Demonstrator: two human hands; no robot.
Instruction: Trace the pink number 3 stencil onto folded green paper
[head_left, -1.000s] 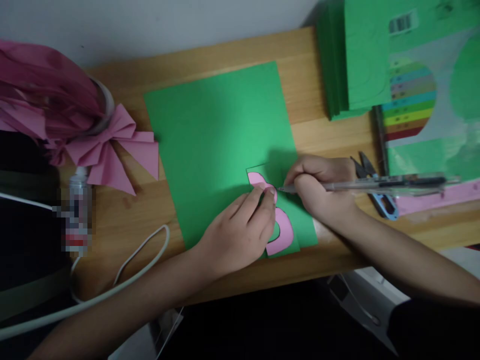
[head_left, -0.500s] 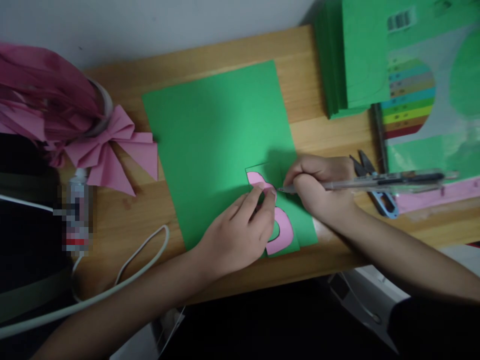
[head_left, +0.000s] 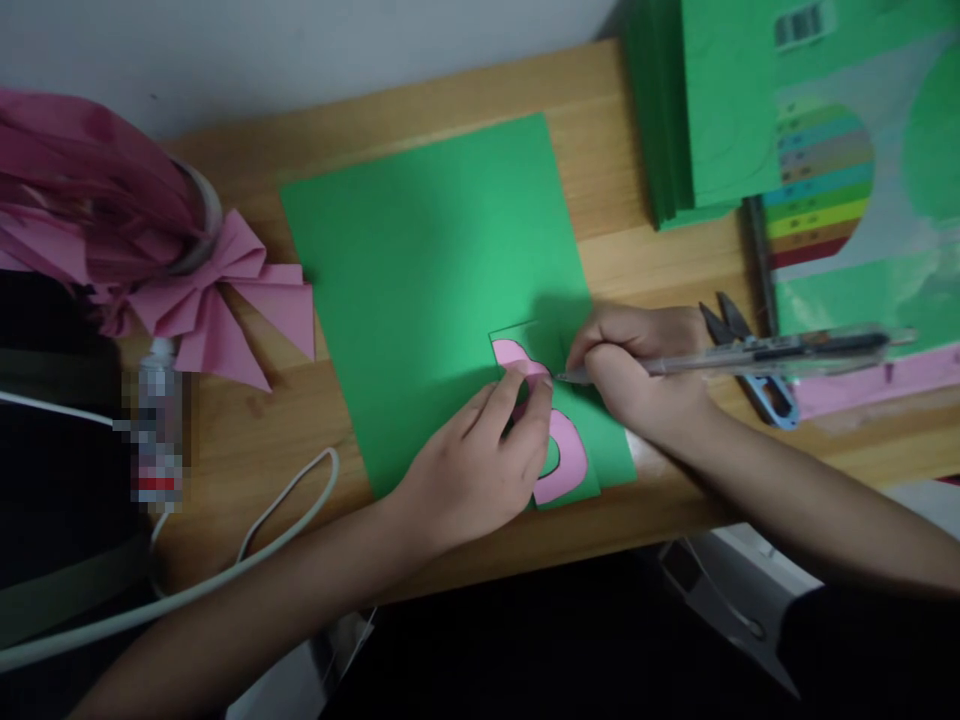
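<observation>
On green paper, left fingers parted on curvy cutout, right fingers pinching pen

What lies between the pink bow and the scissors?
In the head view: a green sheet, a pink cutout over it, the left hand on that, and the right hand holding a pen.

A curved pink paper cutout, dark lines along its edges, lies flat on a small green paper piece, its middle partly hidden beneath the left hand's fingertips. Its lower part bends around a green opening. The small piece lies over the near right part of a large rectangular green paper sheet, flat on the wooden counter. A slim clear-barrelled pen, slanted in the right hand, has its tip just beside the cutout's right edge.
</observation>
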